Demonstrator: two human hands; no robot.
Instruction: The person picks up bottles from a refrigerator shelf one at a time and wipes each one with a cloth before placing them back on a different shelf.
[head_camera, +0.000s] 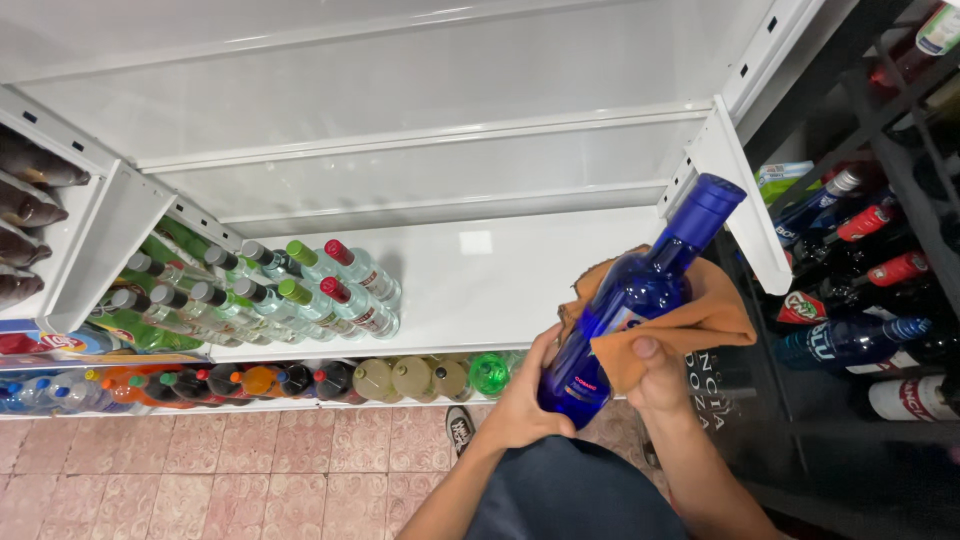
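Scene: A person stands at a white shelf unit (560, 290), looking down at a blue glass bottle (640, 295) held in both hands above a tiled floor (200, 470).

Left hand: The left hand (525, 400) is clasped around the bottle's lower body near its base, its fingers (545, 345) wrapped behind the glass.

Right hand: The right hand (655, 375) presses an orange cloth (700, 310) against the bottle's side, thumb on top; it grips the cloth, and the cloth lies between palm and glass.

Where the bottle is: Between the two hands, tilted, base toward the person, capped neck pointing up and away past the right-hand fingers toward the shelf bracket.

Handling: Judged from its look, the bottle is glass, stiff, fairly heavy if full, smooth enough to slip and breakable if dropped on tile. The wide lower body gives the surest hold; the narrow neck suits a second hand. The cloth is soft and limp and adds grip.

Beyond the fingers: The shelf just ahead of the hands is bare white; further left of the left-hand fingers stand clear bottles with coloured caps (320, 290), with soft drink bottles (300, 380) on the shelf below.

To the right: A dark rack of bottles (860, 290) lies beyond the right hand.
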